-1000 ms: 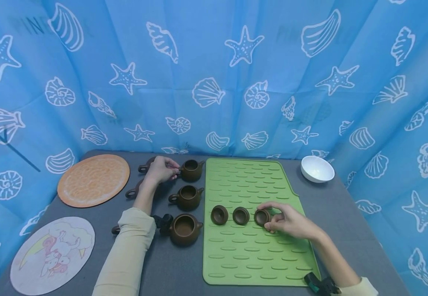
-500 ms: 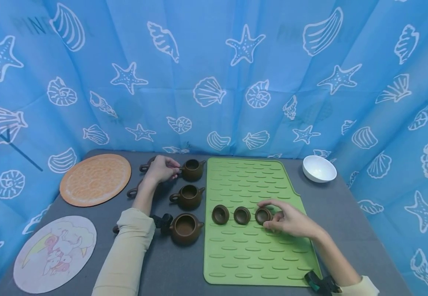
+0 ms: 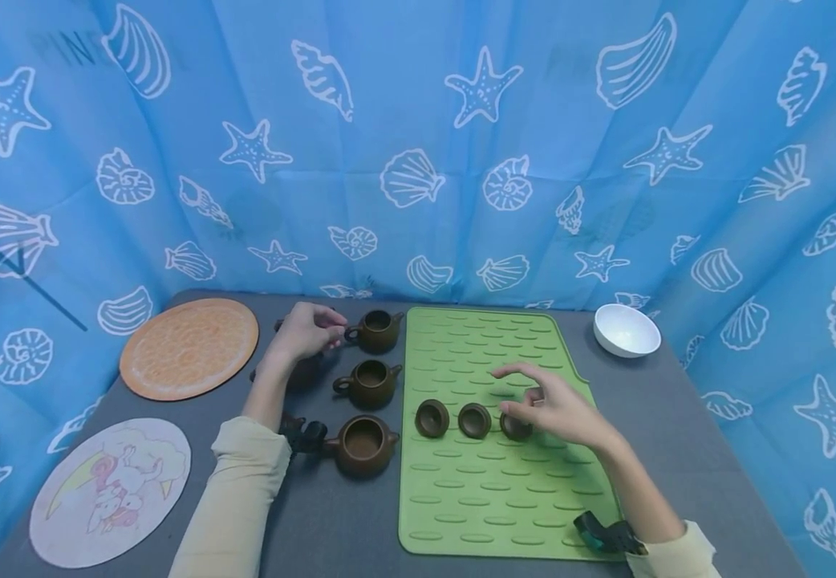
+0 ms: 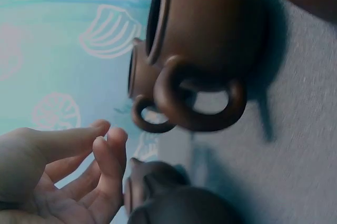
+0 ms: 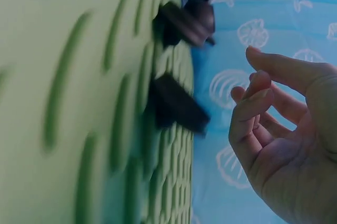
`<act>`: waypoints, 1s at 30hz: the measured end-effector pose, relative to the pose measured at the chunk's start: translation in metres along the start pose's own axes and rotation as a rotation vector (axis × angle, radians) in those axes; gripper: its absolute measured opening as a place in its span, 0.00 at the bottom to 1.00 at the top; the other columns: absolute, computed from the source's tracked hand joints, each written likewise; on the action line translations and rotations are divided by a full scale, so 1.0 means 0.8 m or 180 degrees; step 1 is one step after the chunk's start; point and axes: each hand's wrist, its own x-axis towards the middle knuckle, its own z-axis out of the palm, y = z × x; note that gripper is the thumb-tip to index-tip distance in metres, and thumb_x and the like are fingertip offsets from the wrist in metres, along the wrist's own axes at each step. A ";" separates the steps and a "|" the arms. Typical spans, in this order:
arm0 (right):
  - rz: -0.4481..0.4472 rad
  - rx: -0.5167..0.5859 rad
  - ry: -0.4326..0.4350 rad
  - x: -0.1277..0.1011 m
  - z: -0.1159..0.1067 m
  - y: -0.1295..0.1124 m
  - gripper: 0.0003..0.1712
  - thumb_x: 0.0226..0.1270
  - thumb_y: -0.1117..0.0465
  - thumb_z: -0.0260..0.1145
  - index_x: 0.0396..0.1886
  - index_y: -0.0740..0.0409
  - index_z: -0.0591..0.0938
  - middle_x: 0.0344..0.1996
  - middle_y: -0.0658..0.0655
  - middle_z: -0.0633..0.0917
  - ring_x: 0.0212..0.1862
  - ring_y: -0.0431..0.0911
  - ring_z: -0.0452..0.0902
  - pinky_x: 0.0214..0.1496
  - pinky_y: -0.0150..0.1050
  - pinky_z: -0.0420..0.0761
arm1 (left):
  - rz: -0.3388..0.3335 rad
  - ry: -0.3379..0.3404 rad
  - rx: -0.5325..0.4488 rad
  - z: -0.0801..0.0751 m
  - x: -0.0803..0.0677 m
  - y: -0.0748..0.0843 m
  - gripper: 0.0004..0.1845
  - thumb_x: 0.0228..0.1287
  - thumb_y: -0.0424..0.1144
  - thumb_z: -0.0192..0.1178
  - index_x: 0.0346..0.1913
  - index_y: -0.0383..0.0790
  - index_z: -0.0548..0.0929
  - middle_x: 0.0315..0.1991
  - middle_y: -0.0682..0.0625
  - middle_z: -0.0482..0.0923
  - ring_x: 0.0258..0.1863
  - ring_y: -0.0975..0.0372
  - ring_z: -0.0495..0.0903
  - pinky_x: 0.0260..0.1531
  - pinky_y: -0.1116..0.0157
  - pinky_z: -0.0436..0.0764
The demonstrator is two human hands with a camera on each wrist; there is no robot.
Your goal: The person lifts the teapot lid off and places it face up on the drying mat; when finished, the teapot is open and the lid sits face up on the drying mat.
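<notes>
The left hand (image 3: 304, 331) was over the far left part of the counter (image 3: 346, 522), just beside the handle of the far brown pot (image 3: 378, 332). Its grip was loosely spread, the fingers a little bent; the left wrist view showed a gap between the fingertips and that handle. The far brown pot stood upright near the counter's far edge, spout to the right. Two more stood upright in line toward the near edge, the middle brown pot (image 3: 372, 384) and the near brown pot (image 3: 363, 445). Further brown pots (image 3: 306, 375) lay to their left, mostly hidden by the left hand and arm.

The right hand (image 3: 566, 408) hung over the green mat (image 3: 490, 498), which covered much of the counter right of the pots. Its grip was spread, thumb and forefinger apart, with a gap between the fingertips and the right brown piece (image 3: 517, 427), partly hidden behind the thumb. This small round piece rested on the mat in a row with the middle brown piece (image 3: 474, 420) and the left brown piece (image 3: 432, 418).

A white bowl (image 3: 627, 331) stood near the counter's far right corner. An orange round mat (image 3: 189, 349) lay by the far left corner, a pale round mat (image 3: 111, 492) nearer along the left edge.
</notes>
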 end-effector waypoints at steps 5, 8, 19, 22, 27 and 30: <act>-0.0086 0.0076 -0.0074 0.024 0.014 -0.020 0.27 0.63 0.54 0.68 0.62 0.39 0.73 0.17 0.51 0.73 0.13 0.36 0.63 0.13 0.34 0.66 | 0.0046 -0.0028 0.0063 -0.017 -0.009 0.001 0.12 0.70 0.36 0.56 0.50 0.36 0.82 0.43 0.35 0.84 0.38 0.50 0.85 0.38 0.58 0.84; -0.0102 0.0148 -0.0105 0.039 0.023 -0.031 0.25 0.64 0.51 0.68 0.60 0.38 0.73 0.13 0.52 0.70 0.12 0.37 0.60 0.13 0.34 0.65 | 0.0029 -0.0060 0.0060 -0.029 -0.012 0.002 0.11 0.70 0.37 0.56 0.49 0.38 0.83 0.43 0.36 0.83 0.38 0.52 0.85 0.38 0.58 0.85; -0.0247 0.0501 -0.0228 0.107 0.059 -0.069 0.21 0.65 0.57 0.67 0.57 0.47 0.75 0.49 0.53 0.82 0.24 0.52 0.79 0.24 0.45 0.80 | 0.0005 -0.0182 0.0439 -0.099 -0.009 -0.007 0.15 0.71 0.37 0.54 0.53 0.32 0.81 0.48 0.32 0.81 0.41 0.51 0.84 0.37 0.63 0.85; -0.0333 0.0559 -0.0300 0.129 0.066 -0.080 0.22 0.65 0.59 0.67 0.58 0.51 0.75 0.56 0.55 0.78 0.29 0.50 0.83 0.28 0.48 0.82 | -0.0094 -0.0280 0.0465 -0.113 -0.003 -0.018 0.15 0.71 0.36 0.53 0.54 0.30 0.80 0.51 0.30 0.80 0.45 0.48 0.84 0.40 0.61 0.85; -0.0491 0.0670 -0.0426 0.167 0.079 -0.100 0.21 0.65 0.63 0.66 0.57 0.57 0.75 0.55 0.64 0.76 0.29 0.57 0.82 0.27 0.47 0.83 | -0.0340 -0.0359 0.0476 -0.127 0.008 -0.043 0.15 0.70 0.34 0.53 0.54 0.30 0.79 0.53 0.31 0.79 0.46 0.50 0.83 0.46 0.57 0.84; -0.0534 0.0698 -0.0476 0.191 0.087 -0.111 0.20 0.65 0.64 0.66 0.56 0.59 0.76 0.52 0.68 0.77 0.30 0.62 0.81 0.29 0.50 0.83 | -0.0424 -0.0413 0.0422 -0.131 0.015 -0.056 0.16 0.69 0.33 0.54 0.55 0.30 0.79 0.54 0.32 0.78 0.48 0.50 0.83 0.50 0.54 0.83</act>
